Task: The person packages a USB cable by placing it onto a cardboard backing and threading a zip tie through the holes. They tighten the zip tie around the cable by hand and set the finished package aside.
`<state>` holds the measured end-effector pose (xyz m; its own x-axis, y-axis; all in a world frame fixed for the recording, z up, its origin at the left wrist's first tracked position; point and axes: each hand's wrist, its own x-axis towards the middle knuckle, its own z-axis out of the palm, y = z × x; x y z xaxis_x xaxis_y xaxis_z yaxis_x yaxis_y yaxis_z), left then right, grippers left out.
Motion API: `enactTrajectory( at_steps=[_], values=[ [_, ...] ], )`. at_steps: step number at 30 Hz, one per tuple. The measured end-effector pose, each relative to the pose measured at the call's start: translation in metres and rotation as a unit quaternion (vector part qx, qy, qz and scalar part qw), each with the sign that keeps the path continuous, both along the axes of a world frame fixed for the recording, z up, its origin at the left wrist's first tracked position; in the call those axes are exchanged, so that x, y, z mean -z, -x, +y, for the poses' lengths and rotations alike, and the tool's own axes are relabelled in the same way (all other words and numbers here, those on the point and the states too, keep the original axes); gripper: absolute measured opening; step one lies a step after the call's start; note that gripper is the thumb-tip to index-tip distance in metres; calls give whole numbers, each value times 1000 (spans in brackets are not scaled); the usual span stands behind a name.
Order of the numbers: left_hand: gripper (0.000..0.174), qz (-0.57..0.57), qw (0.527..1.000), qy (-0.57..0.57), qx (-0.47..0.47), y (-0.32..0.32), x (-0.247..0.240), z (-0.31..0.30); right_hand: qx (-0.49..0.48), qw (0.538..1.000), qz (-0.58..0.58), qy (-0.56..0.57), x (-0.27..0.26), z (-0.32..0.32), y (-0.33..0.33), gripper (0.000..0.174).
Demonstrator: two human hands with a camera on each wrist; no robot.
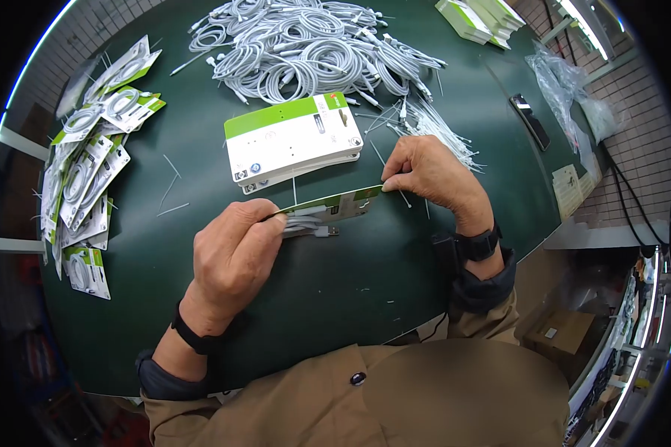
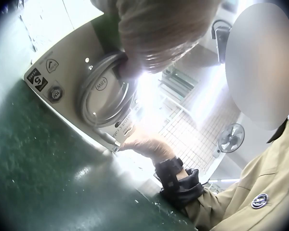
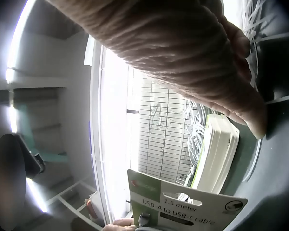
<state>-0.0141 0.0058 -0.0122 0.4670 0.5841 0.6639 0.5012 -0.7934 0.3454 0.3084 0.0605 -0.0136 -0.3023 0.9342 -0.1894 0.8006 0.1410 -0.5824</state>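
Observation:
My left hand (image 1: 235,242) pinches the left end of a green-and-white package card (image 1: 350,205), with a coiled grey-white USB cable (image 1: 306,220) against it. The card reads "1.5 meter USB-A to USB-C cable" in the right wrist view. A thin white cable tie (image 1: 294,186) sticks up from its top edge. At the card's right end, my right hand (image 1: 432,175) has thumb and forefinger together on another white cable tie (image 1: 405,198), partly hidden by the fingers. In the right wrist view, these fingertips (image 3: 258,126) stand apart from the card.
A stack of blank cards (image 1: 291,141) lies just beyond my hands, before a heap of coiled cables (image 1: 313,52). Loose cable ties (image 1: 443,134) spread to its right. Finished-looking carded cables (image 1: 82,179) pile at left. A phone (image 1: 529,121) and plastic bags (image 1: 566,89) lie at right.

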Motion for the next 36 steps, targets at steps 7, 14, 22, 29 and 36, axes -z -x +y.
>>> enactTrajectory(
  at_steps=[7,14,22,29,36],
  values=[
    [28,-1,1000,-12,5,0,0,1,-76,986,-73,-126,16,-4,9,11],
    [24,-4,1000,-14,26,-4,-3,0,74,972,25,-221,11,1,9,15],
    [18,10,996,-43,71,-17,1,0,166,843,512,-4,2,0,9,19],
    [21,23,995,-36,93,-22,-3,-5,111,780,604,122,8,-7,25,27],
    [21,19,995,-38,95,-20,0,-3,93,801,577,130,5,-10,29,26]
  ],
)
